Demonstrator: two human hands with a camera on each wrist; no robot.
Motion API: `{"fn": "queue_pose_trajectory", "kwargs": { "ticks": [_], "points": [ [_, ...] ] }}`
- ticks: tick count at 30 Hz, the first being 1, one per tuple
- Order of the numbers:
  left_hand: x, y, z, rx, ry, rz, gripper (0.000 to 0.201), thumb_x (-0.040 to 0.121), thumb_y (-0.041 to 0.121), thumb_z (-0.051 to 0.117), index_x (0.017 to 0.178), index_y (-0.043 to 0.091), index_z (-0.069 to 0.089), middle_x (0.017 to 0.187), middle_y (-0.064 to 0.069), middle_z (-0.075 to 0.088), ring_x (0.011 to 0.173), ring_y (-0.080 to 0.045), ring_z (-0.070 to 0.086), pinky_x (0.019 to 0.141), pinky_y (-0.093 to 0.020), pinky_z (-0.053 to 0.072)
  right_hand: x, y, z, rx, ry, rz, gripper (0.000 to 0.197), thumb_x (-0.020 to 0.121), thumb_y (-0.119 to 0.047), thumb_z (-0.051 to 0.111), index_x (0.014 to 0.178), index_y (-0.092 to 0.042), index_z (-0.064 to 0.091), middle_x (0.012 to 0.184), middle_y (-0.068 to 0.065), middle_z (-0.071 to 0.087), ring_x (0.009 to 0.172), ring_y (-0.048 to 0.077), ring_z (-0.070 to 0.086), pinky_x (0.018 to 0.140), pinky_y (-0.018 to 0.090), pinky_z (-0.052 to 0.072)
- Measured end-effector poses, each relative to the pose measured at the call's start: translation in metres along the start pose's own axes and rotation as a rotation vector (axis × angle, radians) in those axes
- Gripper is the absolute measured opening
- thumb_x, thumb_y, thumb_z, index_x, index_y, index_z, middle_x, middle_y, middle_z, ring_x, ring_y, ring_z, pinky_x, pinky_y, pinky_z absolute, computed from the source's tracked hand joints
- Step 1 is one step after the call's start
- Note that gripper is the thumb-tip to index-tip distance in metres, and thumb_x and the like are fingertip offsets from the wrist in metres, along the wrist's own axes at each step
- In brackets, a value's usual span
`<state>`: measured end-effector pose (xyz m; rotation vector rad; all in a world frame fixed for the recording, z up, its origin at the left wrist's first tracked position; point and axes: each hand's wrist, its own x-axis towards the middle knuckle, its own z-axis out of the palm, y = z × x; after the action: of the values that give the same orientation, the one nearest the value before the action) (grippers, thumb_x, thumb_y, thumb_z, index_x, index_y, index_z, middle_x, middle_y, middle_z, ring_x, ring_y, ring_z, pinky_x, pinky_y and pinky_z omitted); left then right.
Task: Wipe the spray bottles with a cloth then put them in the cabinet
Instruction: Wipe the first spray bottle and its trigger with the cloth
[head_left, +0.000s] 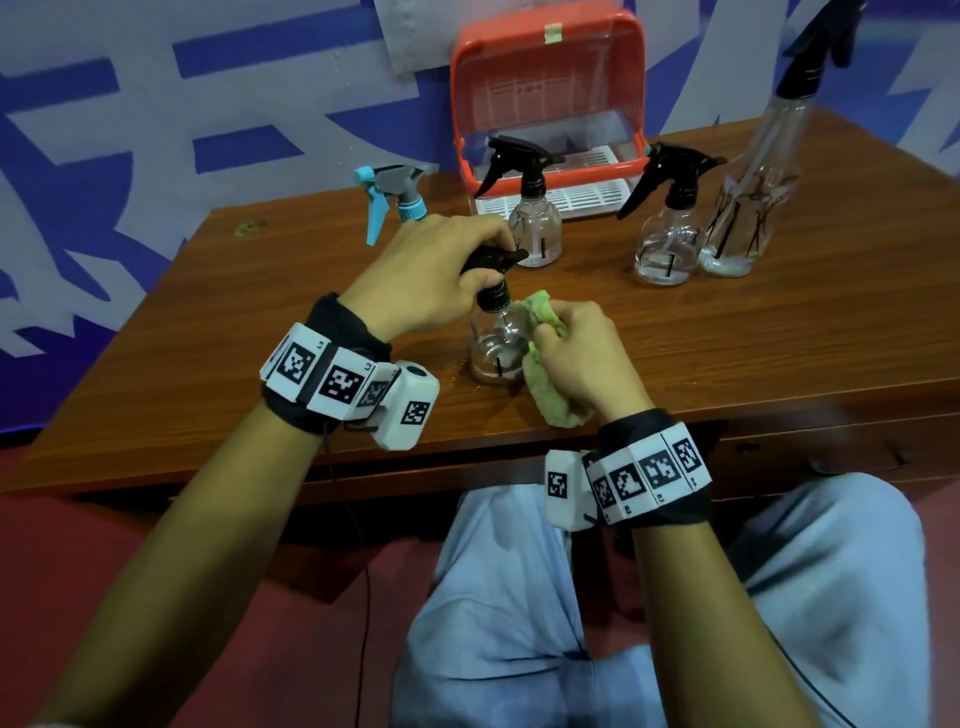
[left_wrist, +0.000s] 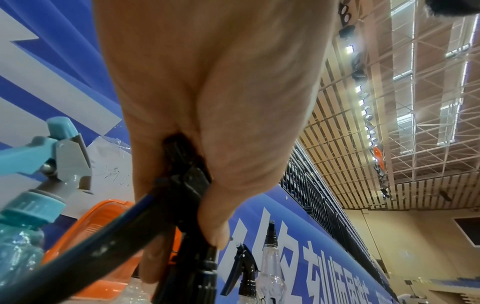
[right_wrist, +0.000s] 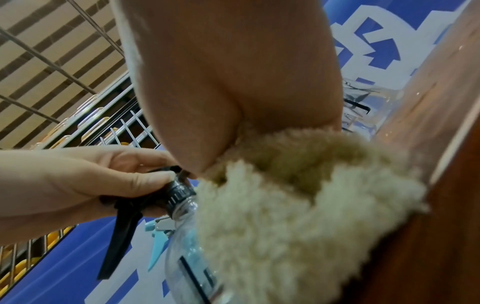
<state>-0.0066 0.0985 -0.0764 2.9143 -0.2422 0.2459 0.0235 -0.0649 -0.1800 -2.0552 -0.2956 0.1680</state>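
Near the worktop's (head_left: 727, 332) front edge, the left hand (head_left: 426, 275) has a firm grip on the small clear bottle's (head_left: 493, 353) black sprayer; the right hand (head_left: 576, 353) bunches the green cloth (head_left: 550, 395) against its side. Best turn the bottle steadily; its far side looks unwiped, though hidden.

Black wristbands (head_left: 332, 332) (white coded tags), pale trousers (head_left: 519, 597)

Right hand (right_wrist: 233, 82) clutching fluffy pale-green cloth (right_wrist: 298, 205) against clear plastic spray bottle (right_wrist: 189, 257); left hand (right_wrist: 78, 185) gripping its black trigger head (right_wrist: 145, 205).
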Motion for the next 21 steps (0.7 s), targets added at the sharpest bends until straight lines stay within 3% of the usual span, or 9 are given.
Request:
{"fn": "queue_pose_trajectory", "kwargs": {
  "ticks": [2,6,9,12,15,18,21],
  "points": [
    [-0.002,-0.001,0.002,0.015,-0.006,0.003,0.034,0.094,0.032,0.070,0.127,0.030,0.062,0.124,0.004,0.069,0.117,-0.019,0.061,0.097,-0.040,0.051,-0.005,0.000,-0.004,0.013,0.002,0.022,0.029,0.097,-0.019,0.051,0.111,-0.026,0.076,0.106,0.003,0.074,0.104,0.023,0.068,0.093,0.041,0.058],
    [-0.006,-0.001,0.001,-0.024,0.020,-0.034,0.033,0.091,0.035,0.073,0.122,0.027,0.067,0.118,0.005,0.070,0.111,-0.016,0.063,0.094,-0.041,0.054,-0.018,-0.012,-0.022,0.023,0.039,-0.028,0.025,0.099,-0.016,0.052,0.093,-0.022,0.076,0.092,0.001,0.074,0.089,0.017,0.070,0.071,0.028,0.053],
    [-0.013,-0.003,-0.007,-0.051,0.059,-0.066,0.028,0.093,0.033,0.071,0.120,0.026,0.069,0.114,0.006,0.071,0.108,-0.014,0.064,0.091,-0.037,0.055,-0.024,-0.025,-0.037,0.114,0.105,-0.080,0.030,0.099,-0.011,0.051,0.092,-0.025,0.076,0.085,-0.003,0.074,0.077,0.016,0.071,0.056,0.031,0.055],
    [-0.021,-0.002,-0.024,-0.110,0.187,-0.097,0.028,0.095,0.030,0.069,0.122,0.024,0.069,0.117,0.004,0.070,0.110,-0.013,0.063,0.093,-0.028,0.050,-0.019,-0.028,-0.042,0.232,0.236,-0.170,0.035,0.096,-0.005,0.048,0.099,-0.026,0.077,0.089,0.000,0.077,0.083,0.021,0.073,0.071,0.040,0.061],
    [-0.030,0.003,-0.047,-0.229,0.311,-0.100,0.029,0.094,0.029,0.071,0.122,0.021,0.071,0.114,0.008,0.071,0.105,-0.003,0.063,0.090,-0.018,0.046,-0.013,-0.027,-0.044,0.491,0.313,-0.143,0.038,0.099,-0.003,0.046,0.102,-0.025,0.077,0.090,-0.003,0.077,0.082,0.012,0.072,0.074,0.036,0.058],
    [-0.035,0.009,-0.060,-0.370,0.338,-0.067,0.027,0.094,0.029,0.070,0.120,0.020,0.072,0.110,0.013,0.071,0.101,0.008,0.064,0.093,-0.017,0.053,-0.010,-0.030,-0.040,0.767,0.205,-0.076,0.036,0.104,-0.006,0.047,0.115,-0.024,0.077,0.107,0.007,0.079,0.102,0.024,0.075,0.088,0.044,0.060],
    [-0.032,0.012,-0.058,-0.442,0.402,-0.031,0.027,0.094,0.028,0.071,0.119,0.018,0.073,0.109,0.010,0.074,0.104,0.002,0.068,0.096,-0.027,0.056,-0.014,-0.035,-0.035,0.985,0.102,-0.050,0.035,0.108,-0.008,0.043,0.122,-0.021,0.072,0.116,0.006,0.078,0.109,0.022,0.074,0.090,0.035,0.061]
  ]
}}
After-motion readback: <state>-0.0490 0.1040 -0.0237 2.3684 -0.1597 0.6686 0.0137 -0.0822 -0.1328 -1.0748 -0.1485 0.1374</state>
